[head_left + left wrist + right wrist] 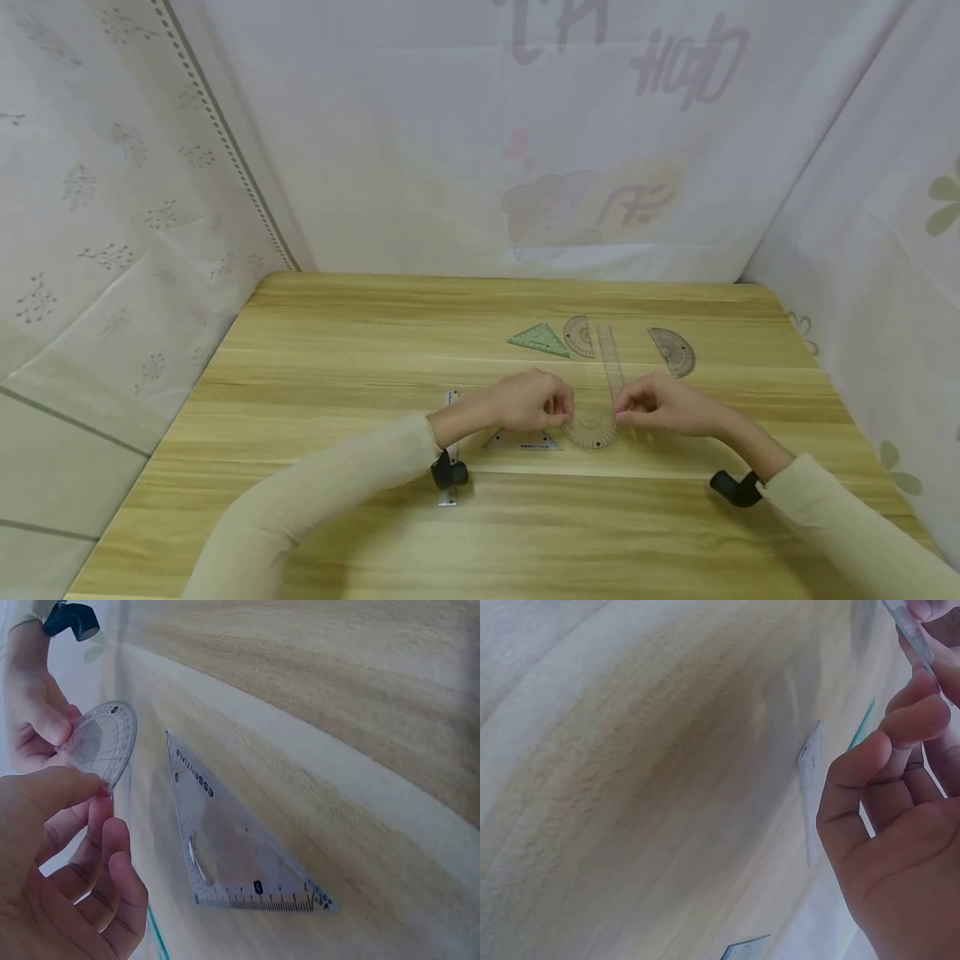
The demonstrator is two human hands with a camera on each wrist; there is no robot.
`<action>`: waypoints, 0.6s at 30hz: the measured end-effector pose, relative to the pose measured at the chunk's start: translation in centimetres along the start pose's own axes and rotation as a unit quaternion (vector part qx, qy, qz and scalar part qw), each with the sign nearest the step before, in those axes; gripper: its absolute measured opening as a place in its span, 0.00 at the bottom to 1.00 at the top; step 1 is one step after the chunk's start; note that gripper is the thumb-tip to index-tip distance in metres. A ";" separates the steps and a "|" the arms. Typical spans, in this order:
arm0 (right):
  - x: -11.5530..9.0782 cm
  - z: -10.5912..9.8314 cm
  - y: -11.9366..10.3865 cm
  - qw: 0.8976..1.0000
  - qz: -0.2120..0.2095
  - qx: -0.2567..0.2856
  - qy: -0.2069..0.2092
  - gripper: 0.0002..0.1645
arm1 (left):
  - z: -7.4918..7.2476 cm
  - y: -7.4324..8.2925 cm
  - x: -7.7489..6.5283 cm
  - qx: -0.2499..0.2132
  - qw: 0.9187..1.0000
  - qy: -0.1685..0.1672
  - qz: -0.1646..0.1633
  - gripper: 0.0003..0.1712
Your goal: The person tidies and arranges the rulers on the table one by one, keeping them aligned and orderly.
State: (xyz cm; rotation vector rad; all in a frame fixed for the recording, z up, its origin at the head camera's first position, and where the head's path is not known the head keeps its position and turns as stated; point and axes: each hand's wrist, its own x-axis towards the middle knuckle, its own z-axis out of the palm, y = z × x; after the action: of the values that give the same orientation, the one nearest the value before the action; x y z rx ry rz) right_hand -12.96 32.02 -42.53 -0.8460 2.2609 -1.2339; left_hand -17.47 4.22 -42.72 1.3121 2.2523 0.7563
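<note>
A clear half-round protractor (591, 433) is held between both hands above the wooden table. My left hand (531, 402) pinches its left corner between thumb and forefinger. At the opposite corner, my right hand (671, 406) pinches it the same way. The left wrist view shows the protractor (109, 739) tilted, curved edge toward the table. Just below the left hand lies a clear set square (225, 840). A clear straight ruler (611, 358) stretches away behind the protractor, its near end by the right fingertips. In the right wrist view, the protractor (911, 634) appears nearly edge-on.
Toward the back lie a green set square (542, 339), a second protractor (579, 336) and a third, greyish protractor (675, 352). Another ruler (447, 497) lies partly hidden beneath the left wrist. Patterned cloth (420, 167) hangs behind the wooden table (360, 325).
</note>
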 end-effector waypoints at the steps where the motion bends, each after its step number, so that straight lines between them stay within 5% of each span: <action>1: 0.0 0.0 0.0 1.000 0.003 0.001 -0.002 0.04 | 0.1 0.0 0.0 0.001 1.000 -0.001 0.000 0.06; 18: -0.4 0.5 1.2 0.999 0.034 -0.008 -0.004 0.05 | 0.7 -0.2 0.3 0.027 0.999 -0.005 -0.016 0.06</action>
State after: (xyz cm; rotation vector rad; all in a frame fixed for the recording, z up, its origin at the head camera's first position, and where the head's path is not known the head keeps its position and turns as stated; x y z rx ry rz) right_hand -12.75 32.49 -43.82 -0.7722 2.2768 -1.1820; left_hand -17.29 4.59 -43.41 1.2968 2.2949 0.6813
